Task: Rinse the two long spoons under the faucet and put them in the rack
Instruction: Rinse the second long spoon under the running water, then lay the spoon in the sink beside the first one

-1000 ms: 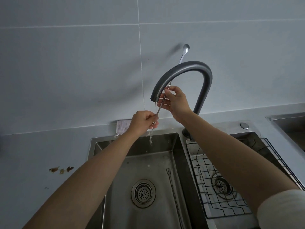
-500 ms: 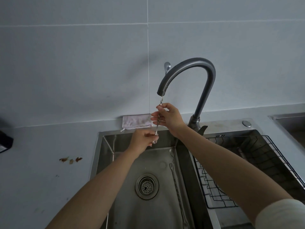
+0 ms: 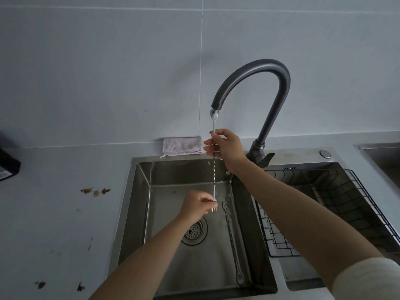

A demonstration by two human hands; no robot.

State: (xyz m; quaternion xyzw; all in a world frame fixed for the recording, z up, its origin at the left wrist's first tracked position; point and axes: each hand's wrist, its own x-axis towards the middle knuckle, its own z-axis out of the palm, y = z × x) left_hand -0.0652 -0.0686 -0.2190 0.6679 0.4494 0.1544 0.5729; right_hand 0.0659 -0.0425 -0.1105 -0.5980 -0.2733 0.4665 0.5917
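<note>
A long twisted metal spoon (image 3: pixel 214 169) stands upright over the left sink basin (image 3: pixel 138 191), its bowl just under the spout of the dark arched faucet (image 3: pixel 255 68). My right hand (image 3: pixel 225 146) pinches its upper stem. My left hand (image 3: pixel 199 205) pinches its lower forked end. A second long spoon (image 3: pixel 232 241) lies flat on the basin floor to the right of the drain (image 3: pixel 194 232), its forked end toward the wall. The black wire rack (image 3: pixel 337 191) sits in the right basin.
A folded pale cloth (image 3: pixel 181 146) lies on the counter behind the sink. Brown stains (image 3: pixel 95 191) mark the counter on the left. A dark box (image 3: pixel 7 167) sits at the far left edge. A round button (image 3: pixel 325 153) sits right of the faucet base.
The spoon has come down, so its bowl is now under the spout rather than above it. My left hand slid down to the forked end, and my view tilted downward.
</note>
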